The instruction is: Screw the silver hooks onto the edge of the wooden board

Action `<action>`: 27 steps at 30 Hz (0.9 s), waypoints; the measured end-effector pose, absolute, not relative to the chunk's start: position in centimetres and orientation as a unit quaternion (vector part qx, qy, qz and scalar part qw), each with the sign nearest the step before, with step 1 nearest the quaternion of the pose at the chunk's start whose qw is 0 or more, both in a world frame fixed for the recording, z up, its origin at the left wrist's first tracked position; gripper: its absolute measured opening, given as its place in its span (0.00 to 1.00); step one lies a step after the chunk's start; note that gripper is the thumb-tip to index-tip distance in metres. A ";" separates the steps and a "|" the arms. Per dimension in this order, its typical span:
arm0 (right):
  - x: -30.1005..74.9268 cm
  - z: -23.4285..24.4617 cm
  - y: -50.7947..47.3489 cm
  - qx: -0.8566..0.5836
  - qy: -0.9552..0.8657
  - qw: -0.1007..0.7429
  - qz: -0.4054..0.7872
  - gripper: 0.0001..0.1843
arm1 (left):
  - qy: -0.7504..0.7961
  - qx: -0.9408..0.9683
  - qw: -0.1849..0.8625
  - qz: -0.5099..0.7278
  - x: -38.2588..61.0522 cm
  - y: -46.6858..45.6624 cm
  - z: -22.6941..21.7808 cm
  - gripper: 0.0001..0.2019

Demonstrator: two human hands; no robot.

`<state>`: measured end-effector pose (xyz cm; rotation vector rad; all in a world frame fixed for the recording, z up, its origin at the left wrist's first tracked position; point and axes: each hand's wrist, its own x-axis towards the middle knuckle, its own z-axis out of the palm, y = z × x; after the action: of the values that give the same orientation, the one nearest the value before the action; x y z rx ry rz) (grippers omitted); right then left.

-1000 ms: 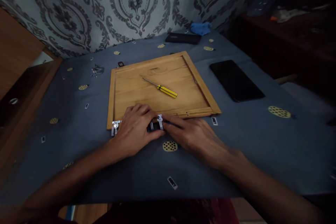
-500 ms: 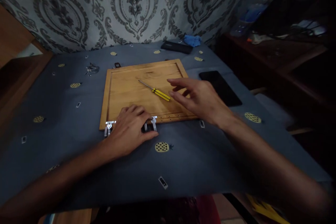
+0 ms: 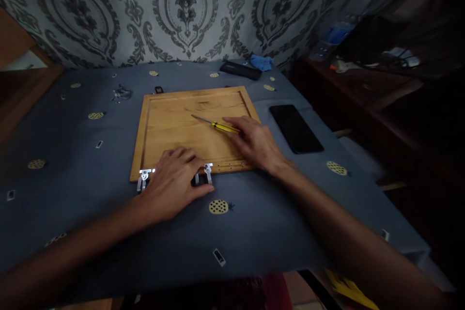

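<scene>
A wooden panel [image 3: 174, 126] with a raised border lies flat on the cloth-covered table. My left hand [image 3: 178, 172] is curled over a metal fitting [image 3: 208, 170] at the panel's near edge, fingers on the wood and thumb on the near side. The fitting's middle is hidden under the palm; a silver bracket end [image 3: 145, 175] shows at the left. On the panel, a screwdriver [image 3: 221, 127] with a yellow handle points to the upper left. My right hand [image 3: 254, 140] has its thumb and fingers closed round the handle's right end.
Right of the panel lies a black phone [image 3: 296, 128]. A dark case [image 3: 240, 70] and a blue cloth [image 3: 260, 62] sit at the back. Small metal parts [image 3: 121, 93] are piled at the back left. A bottle [image 3: 325, 43] stands on furniture at the right.
My right hand has moved left and down from above the panel onto the screwdriver's handle and closed on it. My left hand keeps its place on the fitting; the view has shifted slightly.
</scene>
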<state>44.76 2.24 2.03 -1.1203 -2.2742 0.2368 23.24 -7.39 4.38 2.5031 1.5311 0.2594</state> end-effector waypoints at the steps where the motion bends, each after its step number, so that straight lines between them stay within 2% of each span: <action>1: 44.8 2.4 2.4 -0.426 -0.843 0.315 0.093 0.13 | 0.517 0.846 0.098 0.086 23.2 -7.4 4.4 0.18; 7: 44.0 7.0 3.1 -0.442 -0.767 0.451 0.109 0.12 | 0.514 0.845 0.113 0.093 23.1 -7.4 4.5 0.18; 11: 42.8 9.0 2.4 -0.430 -0.766 0.473 0.067 0.14 | 0.511 0.847 0.110 0.101 23.1 -7.5 4.4 0.19; 17: 41.0 7.2 1.4 -0.405 -0.798 0.429 0.124 0.11 | 0.520 0.843 0.101 0.090 23.2 -7.6 4.2 0.19; 22: 40.3 5.6 1.4 -0.348 -0.793 0.468 0.176 0.14 | 0.518 0.845 0.105 0.085 23.1 -7.5 4.1 0.18; 27: 40.5 4.4 0.3 -0.337 -0.752 0.534 0.191 0.09 | 0.517 0.845 0.109 0.087 23.2 -7.5 4.2 0.18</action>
<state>40.47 0.35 4.43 -0.8024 -1.7916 0.4553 23.16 -7.48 4.24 2.4839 1.5193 0.2546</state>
